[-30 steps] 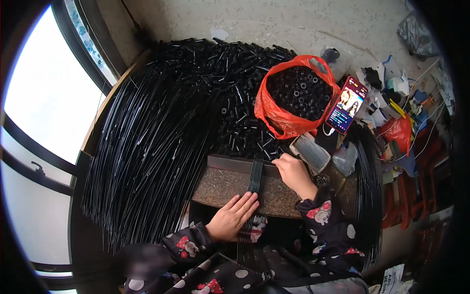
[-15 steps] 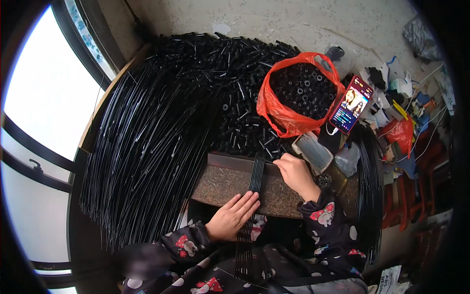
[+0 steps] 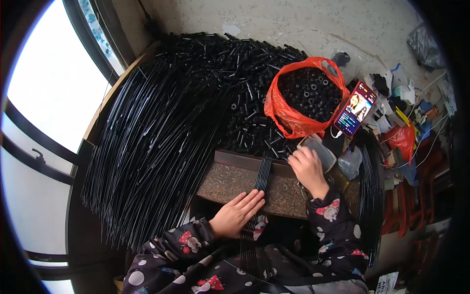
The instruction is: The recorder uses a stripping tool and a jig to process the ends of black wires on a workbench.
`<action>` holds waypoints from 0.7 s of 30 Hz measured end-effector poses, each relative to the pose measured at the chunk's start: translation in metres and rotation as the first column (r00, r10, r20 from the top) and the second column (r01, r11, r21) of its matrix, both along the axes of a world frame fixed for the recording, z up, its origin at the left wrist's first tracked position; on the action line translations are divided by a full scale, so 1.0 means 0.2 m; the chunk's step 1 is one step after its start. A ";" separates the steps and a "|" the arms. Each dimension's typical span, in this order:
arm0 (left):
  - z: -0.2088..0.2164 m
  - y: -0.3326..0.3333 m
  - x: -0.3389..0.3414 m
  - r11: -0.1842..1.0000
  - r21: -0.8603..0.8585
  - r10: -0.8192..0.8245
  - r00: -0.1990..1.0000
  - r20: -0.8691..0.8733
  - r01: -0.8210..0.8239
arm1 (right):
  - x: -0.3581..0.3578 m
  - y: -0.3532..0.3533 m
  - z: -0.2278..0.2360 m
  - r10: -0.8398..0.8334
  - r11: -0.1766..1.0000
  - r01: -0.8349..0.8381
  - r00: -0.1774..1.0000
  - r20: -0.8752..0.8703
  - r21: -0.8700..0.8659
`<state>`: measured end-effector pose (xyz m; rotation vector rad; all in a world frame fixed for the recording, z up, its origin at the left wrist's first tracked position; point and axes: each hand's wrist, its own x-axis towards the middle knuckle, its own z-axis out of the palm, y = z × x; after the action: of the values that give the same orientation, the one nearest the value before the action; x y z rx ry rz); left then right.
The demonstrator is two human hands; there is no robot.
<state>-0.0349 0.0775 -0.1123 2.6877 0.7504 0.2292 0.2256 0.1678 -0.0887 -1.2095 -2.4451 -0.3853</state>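
My left hand (image 3: 238, 213) lies flat with straight fingers over a row of thin black rods (image 3: 264, 174), pressing it at the front edge of the speckled brown work surface (image 3: 225, 182). The row's far ends rest across a dark raised strip (image 3: 232, 158); its near ends hang down towards my lap. To the right of the row, my right hand (image 3: 309, 171) is raised with curled fingers, slightly blurred, beside a clear box (image 3: 323, 153). Whatever its fingertips pinch is too small and smeared to make out.
A big bundle of long black rods (image 3: 147, 147) covers the left side. Short black tubes (image 3: 210, 59) are heaped behind. A red plastic bag (image 3: 284, 120) holds black ring-ended pieces. A lit phone (image 3: 356, 109) leans beside it. More rods (image 3: 370, 181) hang at the right.
My right hand has moved right, away from the far end of the rod row to the clear box. My left hand stays flat on the rods. The whole view has shifted slightly.
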 end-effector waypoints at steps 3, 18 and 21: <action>0.01 0.01 0.00 1.000 0.000 -0.008 1.000 -0.014 0.008 | 0.02 -0.05 -0.03 0.054 0.995 -0.056 0.998 -0.035 -0.078; 0.05 0.00 0.01 0.999 0.035 -0.023 0.998 -0.061 0.026 | -0.14 -0.04 -0.12 -0.132 0.959 0.011 0.902 -0.412 -0.284; 0.03 -0.02 0.00 0.998 0.062 -0.005 0.996 -0.093 0.011 | -0.14 -0.02 -0.06 -0.095 0.971 -0.017 0.888 -0.449 -0.238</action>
<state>-0.0341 0.0733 -0.1073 2.7764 0.7716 0.1281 0.1971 0.1645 -0.1006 -1.2725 -2.0920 0.1783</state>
